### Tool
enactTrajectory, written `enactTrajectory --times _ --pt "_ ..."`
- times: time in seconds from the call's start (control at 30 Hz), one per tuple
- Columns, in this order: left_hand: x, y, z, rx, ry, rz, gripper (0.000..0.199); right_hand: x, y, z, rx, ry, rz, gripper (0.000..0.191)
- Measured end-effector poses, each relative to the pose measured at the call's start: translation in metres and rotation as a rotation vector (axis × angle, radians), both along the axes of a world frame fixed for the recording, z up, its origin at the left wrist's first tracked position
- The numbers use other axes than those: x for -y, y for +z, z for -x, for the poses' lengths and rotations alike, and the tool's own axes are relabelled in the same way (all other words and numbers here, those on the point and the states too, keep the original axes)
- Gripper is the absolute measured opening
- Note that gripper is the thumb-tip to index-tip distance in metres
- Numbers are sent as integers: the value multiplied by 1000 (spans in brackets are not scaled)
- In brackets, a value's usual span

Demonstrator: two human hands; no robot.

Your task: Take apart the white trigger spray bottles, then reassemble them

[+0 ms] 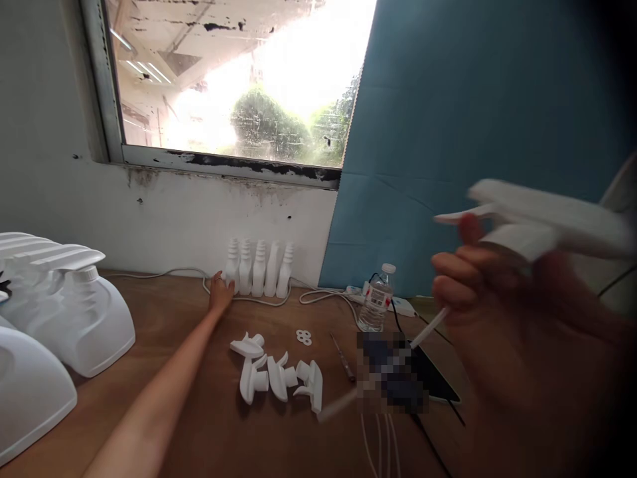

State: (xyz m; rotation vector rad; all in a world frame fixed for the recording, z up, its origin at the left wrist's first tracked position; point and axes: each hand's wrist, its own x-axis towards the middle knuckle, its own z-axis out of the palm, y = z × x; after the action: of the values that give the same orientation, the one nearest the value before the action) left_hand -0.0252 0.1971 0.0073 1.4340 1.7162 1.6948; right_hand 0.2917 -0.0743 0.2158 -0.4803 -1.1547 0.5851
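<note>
My right hand [478, 292] is raised close to the camera at the right, its fingers wrapped round a white spray trigger head [542, 212]. A thin translucent tube [343, 403] slants down to the left below that hand. Stretched out to the wall, my left hand [220, 291] is at the leftmost of several white bottles [259, 269] standing in a row; its fingers touch that bottle's side, partly round it. Several more white trigger heads [283, 377] lie on the wooden table [199, 425], with small white rings [303, 337] behind them.
Large white containers [104, 318] stand at the left. A clear water bottle [377, 302], a power strip [404, 307] and cables are at the back right. A thin screwdriver-like tool [342, 357] and a dark flat device [432, 373] lie right of centre.
</note>
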Motion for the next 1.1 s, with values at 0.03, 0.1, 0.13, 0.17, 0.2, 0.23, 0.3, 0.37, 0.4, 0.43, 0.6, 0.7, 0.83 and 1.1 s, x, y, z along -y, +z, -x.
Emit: enactTrajectory --times 0.03,0.1,0.13,0.17,0.2,0.23,0.3,0.37,0.4,0.43,0.6,0.7,0.83,1.1 --pt "11 1 -2 18 -2 -28 43 -4 -2 5 -31 145 80 38" --pt "40 1 -9 54 -38 -80 37 -14 -14 19 -90 429 284 35" --pt "59 2 -14 68 -73 -104 33 -20 -24 28 -107 526 394 33" --pt "79 3 -19 79 -121 -126 30 -26 -36 38 -130 610 516 29" --pt "101 4 -24 88 -173 -141 28 -32 -51 48 -142 686 633 26" --pt "124 6 -30 94 -238 -146 28 -37 -67 58 -140 765 756 27" --pt "167 9 -39 238 -529 -108 36 -44 -102 75 -138 874 954 33" --pt "201 10 -44 429 -822 38 51 -45 -134 86 -98 954 1093 39" --pt "213 9 -46 470 -907 105 57 -44 -147 89 -57 984 1145 40" --pt "222 7 -47 477 -948 162 60 -42 -158 91 -18 997 1188 41" --pt "234 -8 -49 408 -890 222 43 -33 -176 89 261 887 1241 46" --pt "231 -14 -47 446 -880 203 38 -39 -175 72 365 803 1129 47" --pt "226 -15 -41 628 -907 208 35 -70 -185 26 564 203 956 55" --pt "220 -16 -33 865 -1029 260 46 -113 -219 -34 824 -608 771 39"
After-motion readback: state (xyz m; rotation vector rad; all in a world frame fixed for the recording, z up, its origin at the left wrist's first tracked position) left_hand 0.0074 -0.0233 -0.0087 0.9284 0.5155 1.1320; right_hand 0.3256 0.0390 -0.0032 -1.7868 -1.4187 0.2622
